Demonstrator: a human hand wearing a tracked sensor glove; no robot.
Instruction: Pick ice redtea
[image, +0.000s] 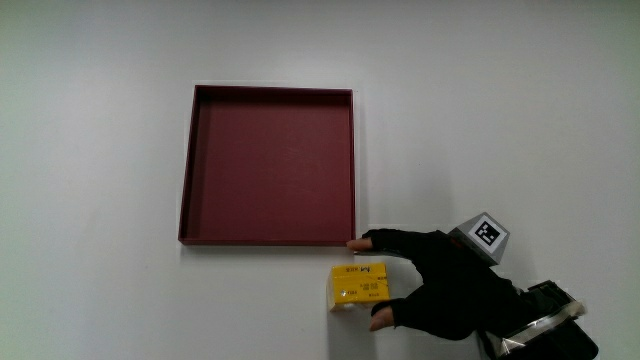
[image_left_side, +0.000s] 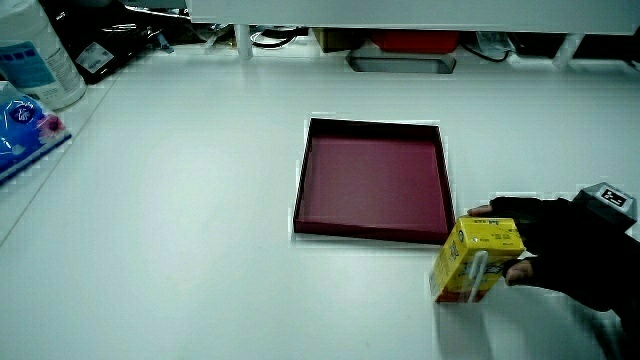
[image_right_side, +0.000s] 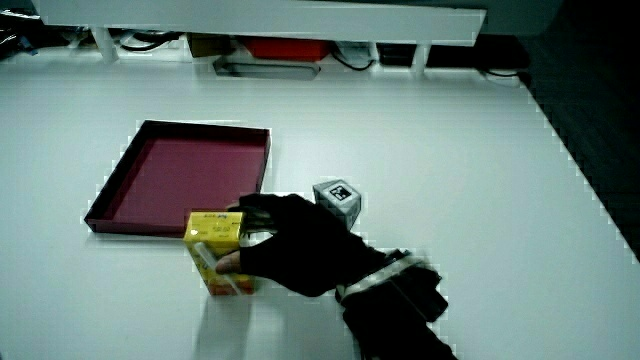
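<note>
A yellow drink carton, the ice red tea (image: 360, 285), stands on the white table just nearer to the person than a corner of the dark red tray (image: 196, 170). The gloved hand (image: 440, 285) wraps the carton, with fingers on the side toward the tray and the thumb on the side nearer the person. Both side views show the carton (image_left_side: 476, 260) (image_right_side: 215, 250) upright with a white straw on its face, held by the hand (image_left_side: 560, 250) (image_right_side: 295, 245). The tray (image_left_side: 440, 185) (image_right_side: 120, 175) holds nothing.
A large white bottle (image_left_side: 35, 55) and a blue packet (image_left_side: 20, 125) sit at the table's edge in a side view. Cables and a low partition (image_right_side: 280, 15) run along the table's end farthest from the person.
</note>
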